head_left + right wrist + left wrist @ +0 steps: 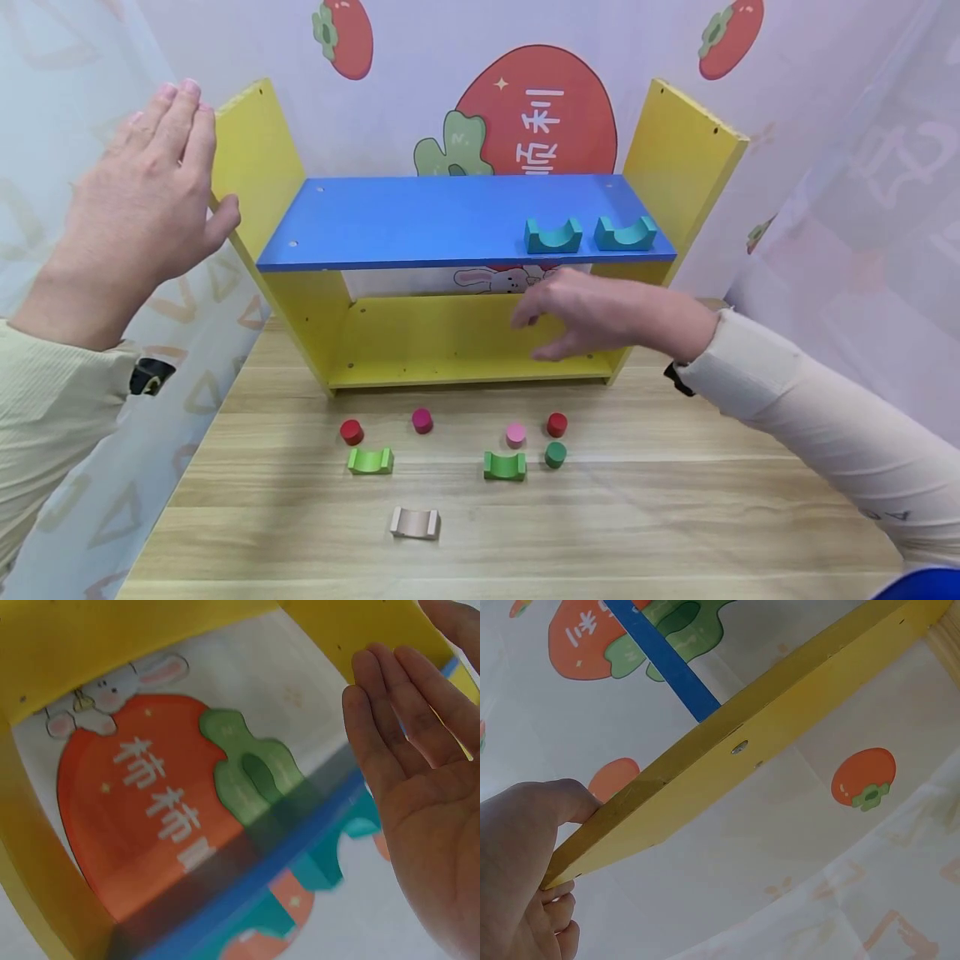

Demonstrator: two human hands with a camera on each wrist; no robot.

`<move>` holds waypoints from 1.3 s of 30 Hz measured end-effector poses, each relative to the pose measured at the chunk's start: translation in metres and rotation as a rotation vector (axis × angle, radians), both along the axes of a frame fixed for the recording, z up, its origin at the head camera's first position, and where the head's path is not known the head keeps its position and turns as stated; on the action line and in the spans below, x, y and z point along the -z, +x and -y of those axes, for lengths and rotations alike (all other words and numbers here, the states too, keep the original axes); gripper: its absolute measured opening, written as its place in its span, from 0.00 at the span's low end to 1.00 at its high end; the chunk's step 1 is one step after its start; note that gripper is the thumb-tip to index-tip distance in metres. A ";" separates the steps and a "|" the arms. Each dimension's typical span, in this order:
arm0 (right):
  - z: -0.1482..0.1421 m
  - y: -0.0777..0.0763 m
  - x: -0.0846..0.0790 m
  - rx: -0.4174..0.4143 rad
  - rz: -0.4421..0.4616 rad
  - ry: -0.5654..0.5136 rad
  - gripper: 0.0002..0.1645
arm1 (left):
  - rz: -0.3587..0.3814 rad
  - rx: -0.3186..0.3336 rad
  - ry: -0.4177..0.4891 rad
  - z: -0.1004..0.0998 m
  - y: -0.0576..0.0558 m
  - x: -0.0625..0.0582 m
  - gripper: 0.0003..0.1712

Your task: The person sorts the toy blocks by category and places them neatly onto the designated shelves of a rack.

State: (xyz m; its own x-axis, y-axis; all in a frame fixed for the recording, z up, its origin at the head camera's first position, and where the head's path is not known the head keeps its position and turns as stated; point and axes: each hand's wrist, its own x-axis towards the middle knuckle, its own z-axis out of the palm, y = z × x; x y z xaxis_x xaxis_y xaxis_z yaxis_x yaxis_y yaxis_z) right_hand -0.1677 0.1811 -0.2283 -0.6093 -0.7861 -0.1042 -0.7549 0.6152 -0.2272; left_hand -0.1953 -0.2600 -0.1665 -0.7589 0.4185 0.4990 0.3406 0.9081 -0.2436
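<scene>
A yellow shelf unit with a blue middle board stands at the back of the table. My left hand holds its left yellow side panel, thumb at the front edge and fingers on the outer side. My right hand hovers just below the board's front edge, fingers apart and loosely bent, holding nothing. In the right wrist view its palm shows bare. Two teal blocks with scooped tops, one left of the other, sit on the board's right end.
In front of the shelf lie a light green scooped block, a green one and a plain wooden one. Several small cylinders are scattered around them, including a magenta one and a dark green one.
</scene>
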 end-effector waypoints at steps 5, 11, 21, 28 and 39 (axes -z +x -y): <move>0.004 0.005 0.033 -0.010 0.085 0.011 0.26 | 0.003 -0.003 -0.003 -0.001 0.000 0.000 0.49; 0.009 0.014 0.071 -0.010 0.194 0.038 0.25 | 0.002 0.009 0.006 0.001 0.001 0.000 0.48; 0.006 0.028 0.137 0.001 0.306 -0.022 0.16 | -0.002 0.011 0.006 -0.004 0.002 0.002 0.48; 0.004 0.038 0.177 -0.073 0.197 -0.095 0.09 | -0.007 0.011 0.021 -0.002 0.002 0.002 0.49; 0.007 0.049 0.214 0.033 0.155 -0.111 0.12 | 0.026 -0.003 0.015 0.000 0.001 -0.001 0.49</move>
